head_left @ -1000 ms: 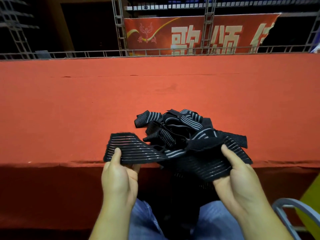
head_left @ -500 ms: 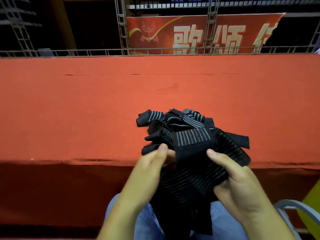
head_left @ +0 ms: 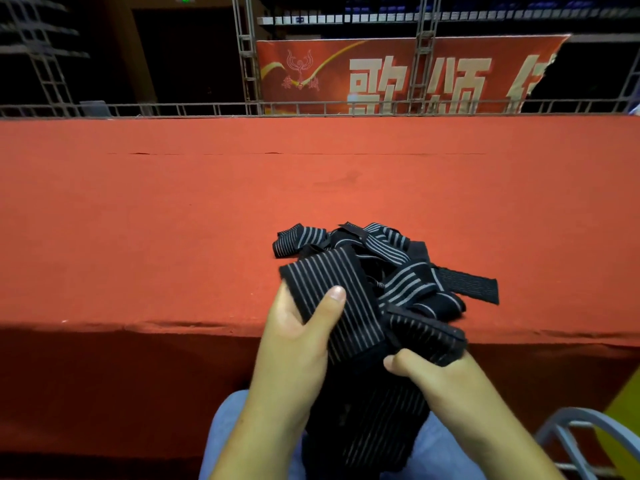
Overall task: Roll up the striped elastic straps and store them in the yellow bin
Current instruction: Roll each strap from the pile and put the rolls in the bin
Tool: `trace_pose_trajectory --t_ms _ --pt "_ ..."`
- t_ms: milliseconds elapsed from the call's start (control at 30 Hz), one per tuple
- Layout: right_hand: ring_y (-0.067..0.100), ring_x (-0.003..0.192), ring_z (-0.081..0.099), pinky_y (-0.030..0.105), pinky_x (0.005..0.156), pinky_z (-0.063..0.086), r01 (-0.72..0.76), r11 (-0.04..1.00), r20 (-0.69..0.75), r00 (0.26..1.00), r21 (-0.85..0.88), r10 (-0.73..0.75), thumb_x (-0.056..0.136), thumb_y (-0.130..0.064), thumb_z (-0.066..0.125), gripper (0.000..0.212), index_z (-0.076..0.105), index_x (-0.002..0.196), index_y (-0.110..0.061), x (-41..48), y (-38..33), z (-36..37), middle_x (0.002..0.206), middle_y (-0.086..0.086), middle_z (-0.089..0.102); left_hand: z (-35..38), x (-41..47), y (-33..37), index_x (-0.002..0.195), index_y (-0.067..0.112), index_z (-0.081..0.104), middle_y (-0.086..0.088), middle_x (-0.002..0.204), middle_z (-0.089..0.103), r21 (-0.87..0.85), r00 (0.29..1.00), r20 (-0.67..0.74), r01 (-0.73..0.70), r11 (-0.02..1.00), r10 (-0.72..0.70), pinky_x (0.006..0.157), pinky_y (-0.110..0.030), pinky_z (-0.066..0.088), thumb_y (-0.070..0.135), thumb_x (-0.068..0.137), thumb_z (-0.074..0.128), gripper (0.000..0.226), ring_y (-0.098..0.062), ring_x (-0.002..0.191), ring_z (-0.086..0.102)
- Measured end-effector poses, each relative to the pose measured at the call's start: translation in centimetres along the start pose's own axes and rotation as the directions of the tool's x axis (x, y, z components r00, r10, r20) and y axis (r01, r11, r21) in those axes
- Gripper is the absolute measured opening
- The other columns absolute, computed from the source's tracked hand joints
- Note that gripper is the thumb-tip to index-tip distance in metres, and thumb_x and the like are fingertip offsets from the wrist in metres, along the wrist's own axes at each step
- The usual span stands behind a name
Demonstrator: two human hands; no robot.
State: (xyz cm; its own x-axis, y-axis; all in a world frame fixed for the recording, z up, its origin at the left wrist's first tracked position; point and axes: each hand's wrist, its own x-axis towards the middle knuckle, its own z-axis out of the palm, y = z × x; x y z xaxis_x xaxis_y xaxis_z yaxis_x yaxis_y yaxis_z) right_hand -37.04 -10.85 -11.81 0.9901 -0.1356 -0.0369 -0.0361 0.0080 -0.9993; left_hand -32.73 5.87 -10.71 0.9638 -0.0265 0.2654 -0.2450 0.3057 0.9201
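Note:
A wide black elastic strap with grey stripes is folded over at the near edge of the red table. My left hand grips its folded top, thumb pressed on the stripes. My right hand pinches the same strap lower right, and the loose end hangs down over my lap. Behind it a tangled pile of several more striped straps lies on the table. A sliver of the yellow bin shows at the right edge.
A grey metal chair frame stands at the lower right beside the yellow bin. The red cloth runs far back to a metal railing and a red banner. My blue-trousered knees sit below the table edge.
My left hand has moved from the strap's far left end to the middle, folding the strap over. Both hands have closed together near the table edge.

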Motion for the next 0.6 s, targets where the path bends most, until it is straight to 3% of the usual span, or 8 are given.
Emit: trace_pose_trajectory --t_ms 100,233,333,433,500,600 --pt "0.007 0.083 0.073 0.027 0.076 0.053 -0.042 0.995 0.000 0.999 -0.088 0.042 0.083 0.005 0.072 0.036 0.082 0.086 -0.030 0.5 0.9 -0.2 0.084 -0.005 0.080 -0.4 0.4 0.1 0.119 0.020 0.068 -0.007 0.116 0.077 0.023 0.995 -0.084 -0.050 0.998 0.051 0.102 -0.055 0.053 0.030 0.093 0.065 0.029 -0.028 0.111 0.073" --pt "-0.004 0.070 0.069 0.016 0.065 0.050 -0.049 0.988 0.002 0.999 -0.144 0.050 0.086 0.003 0.073 0.030 0.079 0.078 -0.025 1.0 1.5 -0.8 0.075 -0.014 0.077 -0.9 0.7 0.3 0.119 0.023 0.068 -0.005 0.117 0.077 0.021 0.987 -0.130 -0.096 0.995 0.098 0.101 -0.052 0.052 0.026 0.102 0.061 0.019 -0.025 0.112 0.073" --pt "0.002 0.084 0.075 0.022 0.073 0.053 -0.051 0.992 -0.043 0.998 -0.112 0.047 0.088 -0.002 0.078 0.028 0.080 0.091 -0.029 1.2 1.6 -1.2 0.087 -0.015 0.081 -1.1 0.7 0.7 0.119 0.023 0.068 -0.005 0.117 0.077 0.014 0.984 -0.147 -0.100 0.995 0.101 0.101 -0.052 0.053 0.021 0.105 0.057 0.018 -0.026 0.111 0.073" --pt "0.021 0.098 0.078 0.045 0.094 0.059 -0.044 0.999 -0.135 0.990 -0.027 0.040 0.089 -0.004 0.078 0.025 0.083 0.098 -0.028 1.6 1.8 -1.5 0.097 0.000 0.083 -1.3 0.8 0.8 0.118 0.026 0.068 -0.005 0.115 0.077 0.052 0.979 -0.165 -0.115 0.992 0.122 0.099 -0.052 0.055 0.019 0.105 0.058 0.018 -0.026 0.108 0.074" --pt "0.033 0.106 0.076 0.057 0.105 0.054 0.000 0.997 -0.197 0.980 0.084 0.016 0.088 -0.011 0.079 0.019 0.081 0.105 -0.019 1.9 1.9 -1.8 0.104 0.007 0.082 -1.3 0.8 0.8 0.114 0.030 0.069 -0.003 0.112 0.078 0.082 0.977 -0.171 -0.115 0.990 0.128 0.096 -0.050 0.057 0.020 0.105 0.058 0.017 -0.024 0.104 0.075" --pt "0.029 0.107 0.075 0.051 0.104 0.053 0.122 0.967 -0.225 0.972 0.223 -0.071 0.079 -0.029 0.079 0.037 0.079 0.114 -0.017 1.9 1.2 -1.8 0.111 0.008 0.081 -1.1 0.6 0.9 0.108 0.034 0.072 0.003 0.106 0.079 0.115 0.979 -0.155 -0.116 0.987 0.133 0.089 -0.040 0.057 0.029 0.102 0.060 0.014 -0.017 0.099 0.076"
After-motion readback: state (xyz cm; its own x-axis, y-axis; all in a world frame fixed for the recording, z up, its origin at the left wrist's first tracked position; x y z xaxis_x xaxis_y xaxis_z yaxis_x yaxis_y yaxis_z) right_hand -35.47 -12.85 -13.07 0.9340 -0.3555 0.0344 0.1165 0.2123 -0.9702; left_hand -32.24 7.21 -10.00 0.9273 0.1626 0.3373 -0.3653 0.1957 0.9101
